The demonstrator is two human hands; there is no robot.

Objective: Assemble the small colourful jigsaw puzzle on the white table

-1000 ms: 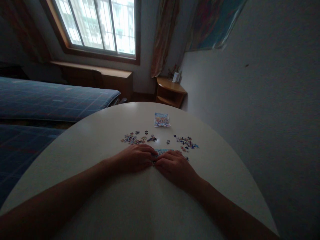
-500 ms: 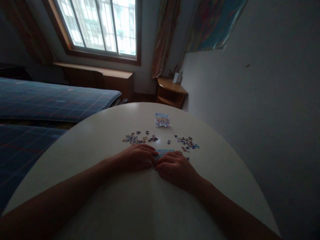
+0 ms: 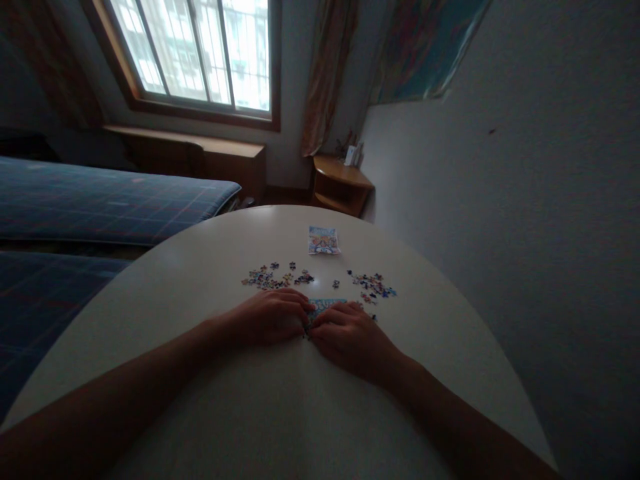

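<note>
A partly joined jigsaw puzzle (image 3: pixel 327 305) with a light blue top strip lies on the round white table, largely covered by my hands. My left hand (image 3: pixel 280 315) is closed at its left side, fingertips pressed on its edge. From the right, my right hand (image 3: pixel 347 333) reaches over it with the fingers pinched together; what lies under them is mostly hidden. Small puzzle bits (image 3: pixel 307 329) show between the two hands. Loose jigsaw pieces lie in a left pile (image 3: pixel 265 277) and a right pile (image 3: pixel 377 285), with a single piece (image 3: pixel 336 284) between them.
A small printed picture packet (image 3: pixel 323 241) lies farther back on the white table (image 3: pixel 210 250). Beyond the table's left edge is a bed with a plaid mattress (image 3: pixel 115 203). A wooden corner shelf (image 3: pixel 343 175) stands behind, and a white wall (image 3: pixel 500 220) runs along the right.
The whole view has shifted very slightly. Both hands stay at the puzzle in nearly the same pose, with only small finger movement.
</note>
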